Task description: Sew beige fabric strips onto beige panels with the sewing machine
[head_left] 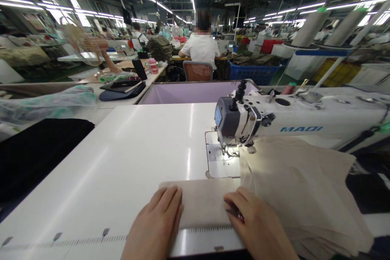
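Left hand (159, 217) on smooth, flat, pale beige fabric (202, 204)

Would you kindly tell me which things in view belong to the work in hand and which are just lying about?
Likely in use:
- folded beige piece, under left hand and right hand
- small dark tool in the right hand, partly hidden
- sewing machine

Apparently lying about:
- black cloth
- pink bottle
- plastic wrapping

You read MAQI in slanted blue capitals on the long white sewing machine arm (323, 115) to your right. Lettering on the small blue label (217, 116) at its dark grey boxy head (228, 121) stays illegible.
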The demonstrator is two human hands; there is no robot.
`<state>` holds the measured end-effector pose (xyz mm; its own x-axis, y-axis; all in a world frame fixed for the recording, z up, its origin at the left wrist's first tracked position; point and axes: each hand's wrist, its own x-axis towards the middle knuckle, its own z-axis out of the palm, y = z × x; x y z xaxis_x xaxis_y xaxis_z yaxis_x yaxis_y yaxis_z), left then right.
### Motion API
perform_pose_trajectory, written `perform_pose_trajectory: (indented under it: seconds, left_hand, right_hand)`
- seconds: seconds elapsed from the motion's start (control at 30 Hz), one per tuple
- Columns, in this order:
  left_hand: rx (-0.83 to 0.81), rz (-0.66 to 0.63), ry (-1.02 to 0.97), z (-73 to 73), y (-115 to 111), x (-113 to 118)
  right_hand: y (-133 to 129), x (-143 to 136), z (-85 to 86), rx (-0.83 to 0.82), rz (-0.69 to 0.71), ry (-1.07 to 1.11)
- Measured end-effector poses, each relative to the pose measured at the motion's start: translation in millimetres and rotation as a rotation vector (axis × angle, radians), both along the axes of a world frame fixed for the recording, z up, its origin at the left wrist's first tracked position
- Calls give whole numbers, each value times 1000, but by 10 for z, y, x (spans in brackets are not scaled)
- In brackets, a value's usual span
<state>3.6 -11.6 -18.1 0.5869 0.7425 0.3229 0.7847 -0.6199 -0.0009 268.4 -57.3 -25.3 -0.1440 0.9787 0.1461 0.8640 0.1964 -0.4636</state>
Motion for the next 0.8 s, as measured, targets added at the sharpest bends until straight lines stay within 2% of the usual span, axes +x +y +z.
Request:
perform_pose_trajectory:
  seconds: [0.1,0.2,0.33,0.53,0.7,0.8]
  left_hand:
    - [28,48,63,-64,-48,34]
    - [21,30,84,-57,70,55]
    - [-142,-28,96,77,504,168]
    - [-424,-180,72,245,1235,562]
    - [-468,-314,37,278,1557,856]
    - [-474,-343,-3,248,1685,972]
  right_hand:
    - [-41,84,-50,134,82,-128]
    - [-64,146,-103,277,167,-189]
    - [-37,100,-103,307,188,-245]
    - [84,-47,-70,284,93,-252]
    - [161,-49,-97,254,1,-170]
    - [216,-26,-93,225,-10,-122]
